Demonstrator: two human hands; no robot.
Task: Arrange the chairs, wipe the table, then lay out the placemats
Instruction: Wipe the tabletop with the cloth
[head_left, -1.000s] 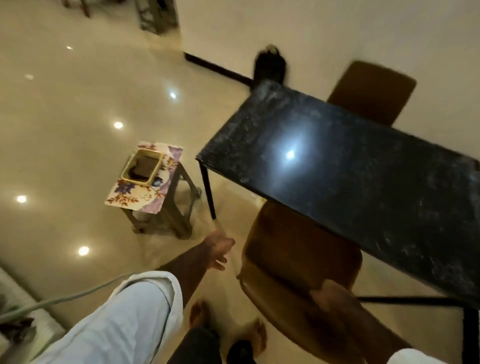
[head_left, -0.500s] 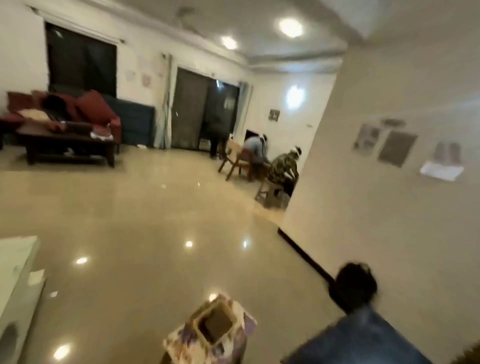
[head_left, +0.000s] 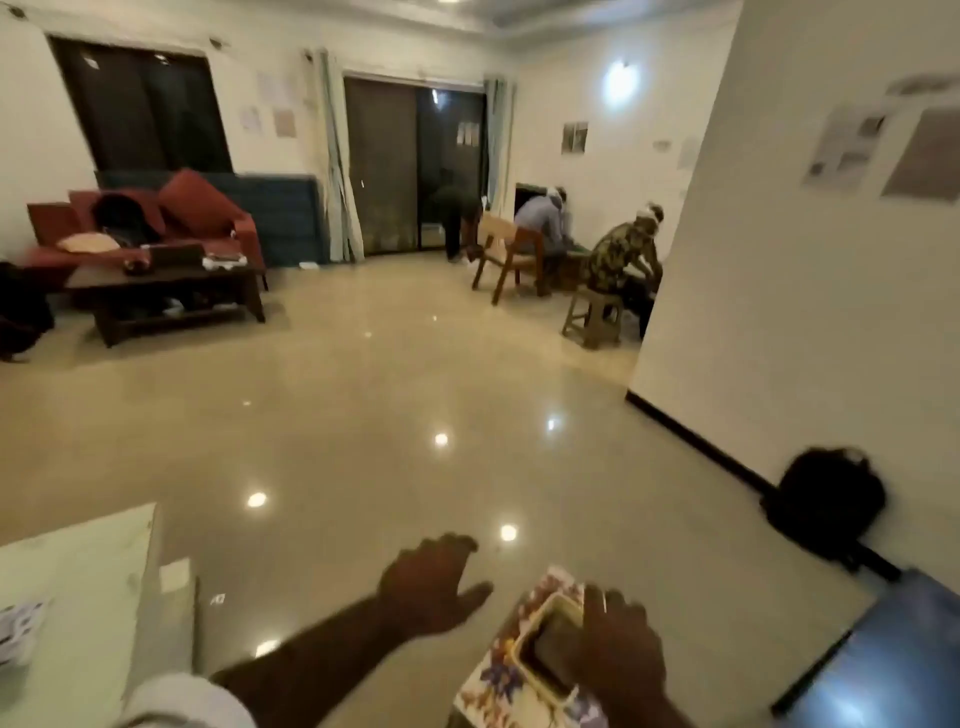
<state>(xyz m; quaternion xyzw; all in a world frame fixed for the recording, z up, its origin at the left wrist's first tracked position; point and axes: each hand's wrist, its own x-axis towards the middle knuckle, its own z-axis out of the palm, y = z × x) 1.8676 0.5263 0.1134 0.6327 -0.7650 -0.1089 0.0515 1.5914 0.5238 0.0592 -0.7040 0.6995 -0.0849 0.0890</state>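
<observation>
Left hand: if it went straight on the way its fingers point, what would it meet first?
Nothing close, it seems: the left hand points out over bare floor, passing left of the floral placemats. Depth is unclear.

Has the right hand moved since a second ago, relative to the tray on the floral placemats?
Yes. The right hand left the brown chair's back and went left, onto the yellow tray atop the floral placemats.

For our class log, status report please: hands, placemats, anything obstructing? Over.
Left hand open, above the glossy floor. Right hand on cream rectangular tray, grip unclear. Tray sits atop floral-printed placemats, in the way.
</observation>
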